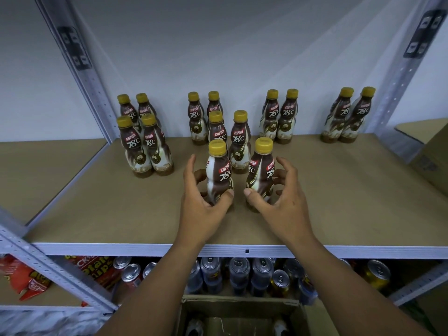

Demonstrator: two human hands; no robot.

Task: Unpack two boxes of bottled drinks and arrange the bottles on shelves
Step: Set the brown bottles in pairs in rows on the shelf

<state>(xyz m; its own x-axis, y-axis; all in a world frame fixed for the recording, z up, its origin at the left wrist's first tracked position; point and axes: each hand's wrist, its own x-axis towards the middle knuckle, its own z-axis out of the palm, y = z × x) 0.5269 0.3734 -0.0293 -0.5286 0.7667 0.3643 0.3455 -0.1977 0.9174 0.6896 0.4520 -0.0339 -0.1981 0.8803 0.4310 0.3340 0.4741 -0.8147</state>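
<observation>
Bottom-centre box holds bottles. Left hand grips the left bottle; right hand loosely cups the right bottle.

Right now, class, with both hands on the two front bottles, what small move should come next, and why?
Probably slide the left front bottle and right front bottle together until they touch. The left hand and right hand each hold one upright on the shelf with a clear gap between them, while the other pairs stand side by side.
</observation>
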